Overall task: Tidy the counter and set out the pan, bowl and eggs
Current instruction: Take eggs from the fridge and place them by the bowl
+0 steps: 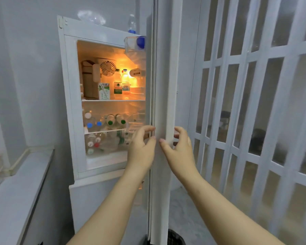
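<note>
Seemingly both hands (pixel 143 147) (pixel 180 148) around door edge (pixel 163 85)

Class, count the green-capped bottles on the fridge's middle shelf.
2: one green-capped bottle lies mid-shelf, a second green-capped bottle just right of it; the fridge door may hide others.

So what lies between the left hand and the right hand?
The edge of the fridge door, head view; the left hand and right hand hold it.

Pale grey walls (pixel 25 76), white lattice folding door (pixel 254 121), warm-lit open fridge (pixel 70 103).
</note>
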Tool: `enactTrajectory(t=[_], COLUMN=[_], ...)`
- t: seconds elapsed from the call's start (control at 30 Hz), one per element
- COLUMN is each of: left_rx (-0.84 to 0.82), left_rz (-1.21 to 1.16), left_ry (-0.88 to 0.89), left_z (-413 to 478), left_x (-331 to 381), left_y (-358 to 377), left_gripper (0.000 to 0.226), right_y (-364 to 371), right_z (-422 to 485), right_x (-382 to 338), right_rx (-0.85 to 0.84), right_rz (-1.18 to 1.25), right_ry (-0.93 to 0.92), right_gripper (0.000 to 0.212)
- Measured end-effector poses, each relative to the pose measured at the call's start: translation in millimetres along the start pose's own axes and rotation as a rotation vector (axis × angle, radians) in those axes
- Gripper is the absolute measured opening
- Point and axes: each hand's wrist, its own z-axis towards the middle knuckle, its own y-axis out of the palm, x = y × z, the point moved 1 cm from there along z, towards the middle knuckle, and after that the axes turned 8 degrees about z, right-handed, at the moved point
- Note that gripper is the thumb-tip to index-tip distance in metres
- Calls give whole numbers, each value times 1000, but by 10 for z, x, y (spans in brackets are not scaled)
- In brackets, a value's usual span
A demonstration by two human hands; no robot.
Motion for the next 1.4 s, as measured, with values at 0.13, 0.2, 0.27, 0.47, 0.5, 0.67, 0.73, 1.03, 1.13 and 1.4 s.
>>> enactTrajectory(t=[0.13, 0.2, 0.27, 0.47, 0.5, 0.67, 0.73, 1.03, 1.13, 1.4], left_rx=[-90, -129, -164, -171, -164, -72, -39, -37, -84, -213], left_rz=[-76, -93, -103, -120, -122, -126, -133, -8, 24, 46], left_ry=[-19, -20, -23, -34, -29, -27, -33, -119, -124, 12], left_z=[-71, -86, -93, -17, 15, 219, 313, 950, 1300, 2311], left_x=[169, 220, 248, 279, 276, 155, 45, -754, -1021, -1232], left_y=[232, 317, 389, 474, 467, 275, 141, -415, -509, -314], left_gripper=[30, 28, 27, 22, 22, 27, 31, 30, 24, 18], right_y=[-306, -408, -472, -603, -607, -388, -191, 968, 1236, 1284], right_z=[-9, 12, 31, 48, 58, 185, 218, 695, 1008, 1926], right_x=[20, 58, 88, -76, -131, -312, -300, 226, 257, -1], right_rx=[55, 95, 160, 350, 386, 388, 253, -139, -84, 174], right_rz=[-57, -76, -76, -326, -391, -557, -518, -561, -582, -632], right_ry=[46, 76, 87, -100, -203, -663, -661, -559, -517, -274], right_gripper=[56, 57, 56, 67, 66, 38, 34, 29, 31, 23])
